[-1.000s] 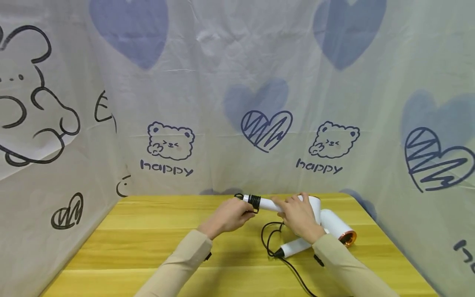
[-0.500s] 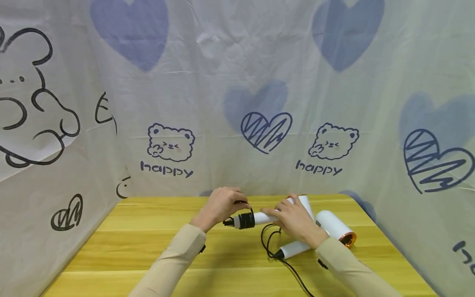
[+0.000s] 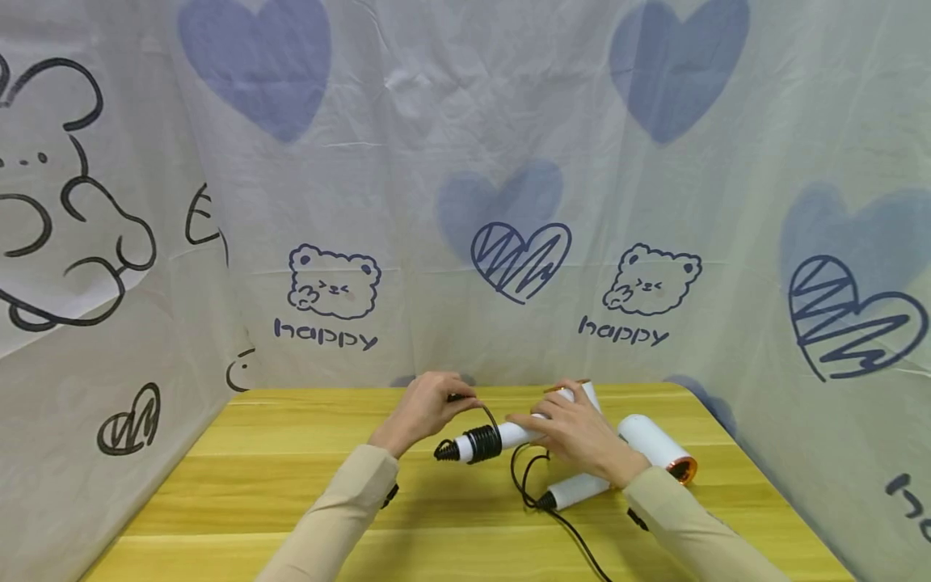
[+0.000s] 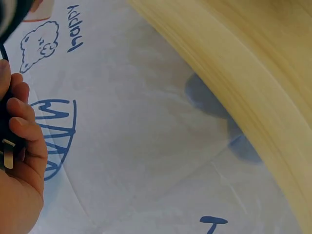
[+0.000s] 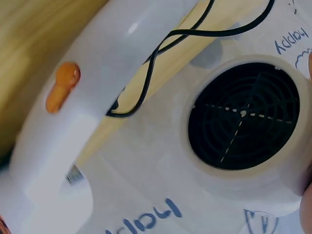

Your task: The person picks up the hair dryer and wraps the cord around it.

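A white hair dryer [image 3: 515, 435] is held above the table by my right hand [image 3: 578, 428], whose fingers curl round it near where handle and barrel meet. Black cord [image 3: 482, 444] is wound in several turns round the lower handle. My left hand [image 3: 429, 408] pinches the cord's end beside it; the left wrist view shows a black plug [image 4: 9, 131] with metal prongs between the fingers. A stretch of cord runs from that hand to the coil. In the right wrist view the held dryer's round black rear grille [image 5: 243, 114] faces the camera.
A second white hair dryer [image 3: 658, 449] with a copper-coloured nozzle rim lies on the wooden table [image 3: 276, 477] at the right, partly behind my right forearm. Its loose black cord [image 3: 578, 541] loops and runs off the front. A printed cloth [image 3: 436, 323] hangs behind the table.
My left hand has moved up and left from the handle, drawing out a stretch of cord with the plug. The held dryer's handle end has dropped towards me and shifted slightly left.
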Available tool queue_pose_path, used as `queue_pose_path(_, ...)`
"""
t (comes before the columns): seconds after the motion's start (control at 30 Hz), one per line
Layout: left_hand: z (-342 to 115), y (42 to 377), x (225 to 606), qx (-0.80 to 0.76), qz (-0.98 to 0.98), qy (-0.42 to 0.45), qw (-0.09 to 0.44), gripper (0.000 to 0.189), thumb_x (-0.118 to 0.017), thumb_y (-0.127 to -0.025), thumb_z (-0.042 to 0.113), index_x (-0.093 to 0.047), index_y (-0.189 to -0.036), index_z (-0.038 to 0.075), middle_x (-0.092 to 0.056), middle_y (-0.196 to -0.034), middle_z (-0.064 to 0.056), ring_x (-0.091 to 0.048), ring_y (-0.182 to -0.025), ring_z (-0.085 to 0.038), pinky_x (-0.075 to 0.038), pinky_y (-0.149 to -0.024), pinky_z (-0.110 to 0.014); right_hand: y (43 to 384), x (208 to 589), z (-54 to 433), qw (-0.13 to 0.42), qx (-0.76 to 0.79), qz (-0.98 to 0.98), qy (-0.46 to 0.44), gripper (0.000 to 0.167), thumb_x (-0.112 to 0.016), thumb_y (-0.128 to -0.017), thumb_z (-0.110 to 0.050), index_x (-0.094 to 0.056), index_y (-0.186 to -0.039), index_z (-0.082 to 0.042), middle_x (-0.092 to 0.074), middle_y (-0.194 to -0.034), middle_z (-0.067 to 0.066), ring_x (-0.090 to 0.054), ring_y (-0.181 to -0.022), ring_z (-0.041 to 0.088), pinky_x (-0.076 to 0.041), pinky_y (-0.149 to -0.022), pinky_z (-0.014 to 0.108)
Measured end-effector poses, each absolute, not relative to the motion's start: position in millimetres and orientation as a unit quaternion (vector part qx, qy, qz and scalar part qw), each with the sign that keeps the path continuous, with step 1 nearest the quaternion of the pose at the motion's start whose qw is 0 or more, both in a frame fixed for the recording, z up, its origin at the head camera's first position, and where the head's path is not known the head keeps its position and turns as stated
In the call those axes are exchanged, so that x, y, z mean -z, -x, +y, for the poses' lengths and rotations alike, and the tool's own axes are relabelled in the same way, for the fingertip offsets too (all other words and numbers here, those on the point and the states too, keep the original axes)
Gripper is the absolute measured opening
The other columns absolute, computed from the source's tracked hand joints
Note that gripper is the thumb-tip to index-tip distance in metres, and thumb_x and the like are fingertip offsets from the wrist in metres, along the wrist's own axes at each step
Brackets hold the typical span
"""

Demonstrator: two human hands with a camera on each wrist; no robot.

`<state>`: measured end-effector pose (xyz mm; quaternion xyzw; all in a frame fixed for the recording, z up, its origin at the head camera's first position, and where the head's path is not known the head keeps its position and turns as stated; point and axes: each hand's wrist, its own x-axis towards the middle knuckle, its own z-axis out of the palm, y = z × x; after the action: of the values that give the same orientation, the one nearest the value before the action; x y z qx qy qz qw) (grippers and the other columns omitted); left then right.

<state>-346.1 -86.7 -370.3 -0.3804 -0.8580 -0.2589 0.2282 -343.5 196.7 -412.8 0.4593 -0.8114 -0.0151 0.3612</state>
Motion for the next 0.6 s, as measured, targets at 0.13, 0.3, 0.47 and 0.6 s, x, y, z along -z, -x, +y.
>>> queue_pose_path(0.13,-89.7,350.1,374.2,0.311,-0.857,0.359,0.202,0.01,-0.074,-0.087,0.023,-0.08,-0.09,0.015,-0.071,-0.081,0.004,-0.058,-0.064,-0.003,-0.048,-0.057,-0.019,343.9,414.5,198.5,0.341,-0.033,-0.823,-0.454,0.068,-0.085,-0.075,-0.023,-0.057,-0.136,-0.035,-0.07,-0.103,-0.01,-0.062,-0.101,0.016,-0.033,-0.102,0.051)
queue_pose_path(0.3,-96.7,350.7,384.0,0.382,-0.866,0.296,0.128,0.014,-0.072,-0.089,0.029,-0.08,-0.093,0.018,-0.072,-0.085,0.004,-0.06,-0.066,-0.013,-0.049,-0.055,-0.023,342.5,415.8,198.5,0.324,-0.063,-0.828,-0.453,0.059,-0.079,-0.081,-0.025,-0.058,-0.136,-0.03,-0.069,-0.104,-0.009,-0.061,-0.103,0.016,-0.032,-0.103,0.054)
queue_pose_path(0.47,-99.4,350.4,396.0,0.431,-0.859,0.261,0.091,0.013,-0.066,-0.095,0.015,-0.078,-0.096,0.013,-0.072,-0.09,-0.004,-0.055,-0.064,-0.017,-0.044,-0.053,-0.025,343.2,416.5,197.2,0.308,-0.106,-0.836,-0.443,0.053,-0.076,-0.085,-0.027,-0.059,-0.135,-0.023,-0.071,-0.11,-0.007,-0.062,-0.103,0.015,-0.031,-0.103,0.054)
queue_pose_path(0.6,-93.8,350.5,401.2,0.452,-0.85,0.258,0.082,0.016,-0.061,-0.096,0.008,-0.076,-0.091,0.01,-0.069,-0.086,-0.008,-0.053,-0.064,-0.015,-0.043,-0.053,-0.025,344.7,417.8,196.3,0.281,-0.168,-0.847,-0.418,0.052,-0.073,-0.088,-0.027,-0.057,-0.137,-0.019,-0.071,-0.115,-0.004,-0.063,-0.099,0.014,-0.032,-0.101,0.051)
